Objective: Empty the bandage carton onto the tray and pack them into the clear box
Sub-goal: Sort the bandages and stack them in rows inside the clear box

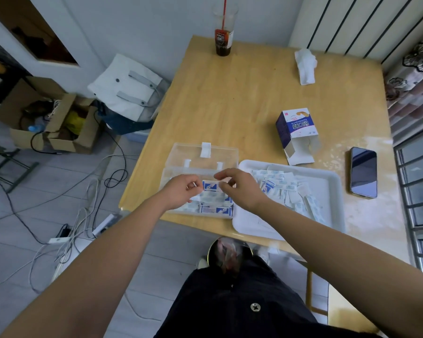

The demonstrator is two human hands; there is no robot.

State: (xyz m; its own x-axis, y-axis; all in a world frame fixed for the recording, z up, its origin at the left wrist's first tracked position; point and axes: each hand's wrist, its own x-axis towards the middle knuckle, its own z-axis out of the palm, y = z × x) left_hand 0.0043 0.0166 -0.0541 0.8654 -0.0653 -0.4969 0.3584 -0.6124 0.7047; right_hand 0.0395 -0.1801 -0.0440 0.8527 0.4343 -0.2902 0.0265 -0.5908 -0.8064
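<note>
Clear box (pixel 181 154), lid open, stood near-left on the worktop (pixel 242 93), part-filled. Left hand (pixel 183 191) and right hand (pixel 239 189) hovered over it, curled fingers pinching one bandage (pixel 210 185) between them. To the right, loose bandages (pixel 286 189) lay on the tray (pixel 337 181); the carton (pixel 296 132) lay open beyond. Risk: a crooked drop could upset the packed rows and jam the lid.

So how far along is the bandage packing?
Done: carton lies open beside the tray, apparently emptied; some bandages already sit in the clear box. In hand: left hand and right hand pinch a bandage over the box. Left: a loose pile on the tray is unpacked; lid is open.
</note>
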